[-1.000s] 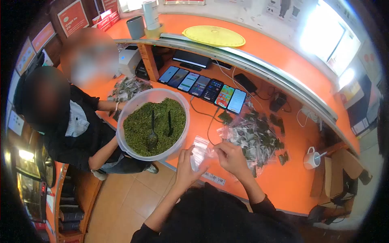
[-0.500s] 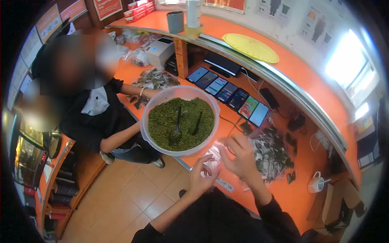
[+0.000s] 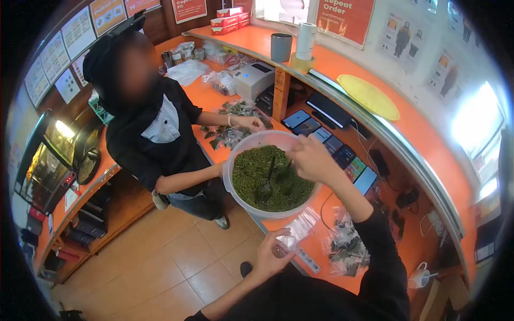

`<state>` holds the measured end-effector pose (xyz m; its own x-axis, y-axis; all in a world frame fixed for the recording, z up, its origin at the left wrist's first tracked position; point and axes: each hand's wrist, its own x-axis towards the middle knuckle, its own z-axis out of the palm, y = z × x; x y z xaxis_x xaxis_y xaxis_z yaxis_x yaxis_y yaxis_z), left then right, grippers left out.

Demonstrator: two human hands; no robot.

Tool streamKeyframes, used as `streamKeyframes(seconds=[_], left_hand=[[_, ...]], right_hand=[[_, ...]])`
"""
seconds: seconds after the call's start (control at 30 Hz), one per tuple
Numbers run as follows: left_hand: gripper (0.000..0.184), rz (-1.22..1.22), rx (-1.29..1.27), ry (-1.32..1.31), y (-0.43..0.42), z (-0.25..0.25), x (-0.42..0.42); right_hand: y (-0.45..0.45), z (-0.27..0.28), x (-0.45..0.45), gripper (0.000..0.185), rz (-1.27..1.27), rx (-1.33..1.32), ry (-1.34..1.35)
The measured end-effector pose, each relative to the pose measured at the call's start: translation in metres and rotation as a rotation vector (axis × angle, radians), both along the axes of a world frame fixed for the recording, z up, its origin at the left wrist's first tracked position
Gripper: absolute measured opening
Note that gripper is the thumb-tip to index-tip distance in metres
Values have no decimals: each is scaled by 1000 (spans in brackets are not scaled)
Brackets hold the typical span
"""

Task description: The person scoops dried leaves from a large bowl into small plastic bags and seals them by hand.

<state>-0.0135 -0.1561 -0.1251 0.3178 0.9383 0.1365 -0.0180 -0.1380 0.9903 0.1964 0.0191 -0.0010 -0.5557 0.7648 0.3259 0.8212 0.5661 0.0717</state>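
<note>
Shifting away from the clear plastic bag (image 3: 302,223) since half a second ago, the right hand (image 3: 315,158) is now reaching over the far right part of the translucent tub (image 3: 270,139). Its fingers are closing in around the handle of a second dark utensil (image 3: 289,166); blur is hiding whether they are gripping it. For the work in hand, this change is leaving the bag to the left hand (image 3: 271,257) alone, which is clamping its near end between thumb and fingers. The bag is extending over the table (image 3: 393,274), just beside the tub's near right side. A dark spoon (image 3: 268,184) is standing in the chopped green leaves (image 3: 250,170) inside the tub. One co-worker's hand (image 3: 218,170) is touching the left rim; the other (image 3: 249,123) is hovering near the far left rim. Filled sachets (image 3: 345,249) are lying right of the bag, with smartphones (image 3: 345,155) lining up beyond.
</note>
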Motion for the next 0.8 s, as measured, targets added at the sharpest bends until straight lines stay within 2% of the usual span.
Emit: streamKeyframes(seconds=[0.07, 0.17, 0.33, 0.4, 0.47, 0.53, 0.6, 0.7, 0.8], left_hand=[[52, -10, -9, -21, -2, 10, -6], [56, -3, 55, -46, 0, 36, -18], [59, 125, 333, -120, 23, 102, -35], [62, 201, 466, -56, 44, 123, -41], [63, 222, 455, 7, 68, 135, -37], [64, 245, 445, 70, 91, 138, -31], [68, 195, 319, 312, 114, 128, -24], [70, 164, 311, 436, 138, 107, -12], [74, 171, 386, 510, 149, 99, 2]], right_hand=[[4, -28, -2, 7, 75, -214, 57], [5, -24, 4, 9, 11, -343, 78], [-6, -15, 17, 11, -82, -242, 246], [-11, -11, 22, 13, -107, -211, 291], [-13, -11, 27, 10, -220, -211, 344], [-17, -2, 30, 11, -241, -173, 367], [-21, 14, 31, 11, -263, -135, 391], [-28, 43, 27, 10, -244, 12, 489], [-31, 56, 14, 7, -102, 200, 386]])
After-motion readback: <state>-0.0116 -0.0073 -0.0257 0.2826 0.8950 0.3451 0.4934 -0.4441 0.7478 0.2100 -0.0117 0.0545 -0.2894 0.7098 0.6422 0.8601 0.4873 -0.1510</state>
